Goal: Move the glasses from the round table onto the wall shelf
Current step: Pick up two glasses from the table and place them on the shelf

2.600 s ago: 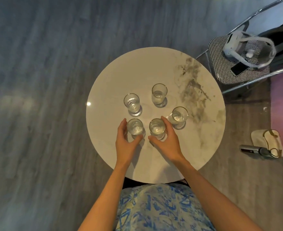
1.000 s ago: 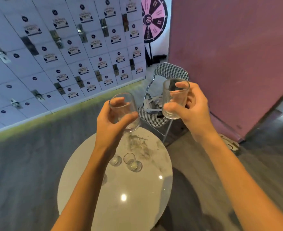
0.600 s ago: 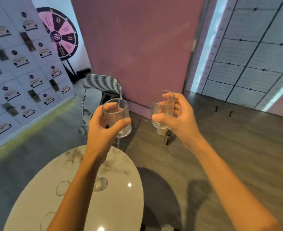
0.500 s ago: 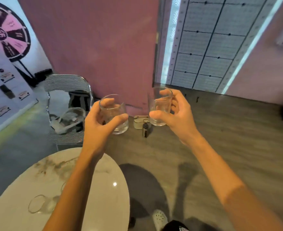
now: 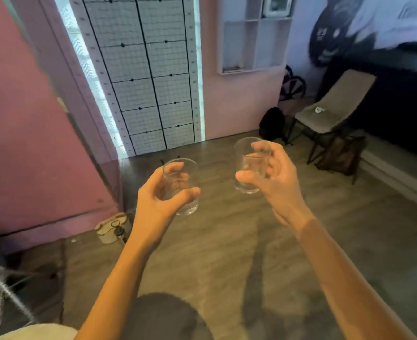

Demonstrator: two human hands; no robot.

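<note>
Two bare arms reaching forward over a grey wood-look floor (image 5: 227,241), each hand carrying one clear glass in mid-air.

Left hand (image 5: 158,204) at about 11 o'clock from frame centre, fingers (image 5: 175,168) curled around the far side of the left glass (image 5: 181,190) and thumb pressed across its near side; closed firmly around it, glass roughly upright, tipped a little toward 1 o'clock. Possibly a little water in the bottom, though motion blur makes that hard to confirm.

Right hand (image 5: 273,177) at about 2 o'clock from centre, slightly higher and farther out than the left. Thumb tip on the near wall of the right glass (image 5: 250,165), fingers wrapped behind it, the lower ones looser and spread; still a closed hold on the glass, which stands close to upright. The two glasses well apart, not touching.

Wall shelf (image 5: 251,35) at 1 o'clock, up high: white, divided into open compartments, mounted on a pale pink wall; something small and flat lying in its lower left compartment, too blurred to name. Both glasses well below and short of it.

Desk (image 5: 38,332) only as a pale rim sliver at 7 o'clock, at the bottom edge beside the left forearm.

At 12 o'clock, a white gridded panel (image 5: 148,69) with a lit strip on its left. At 3 o'clock, a beige chair (image 5: 335,106) with a dark bag (image 5: 271,123) near its left legs and a brown bag (image 5: 340,153) by its right. At 9 o'clock, a darker pink wall (image 5: 25,143), a small pale pouch (image 5: 111,228) on the floor at its foot.
</note>
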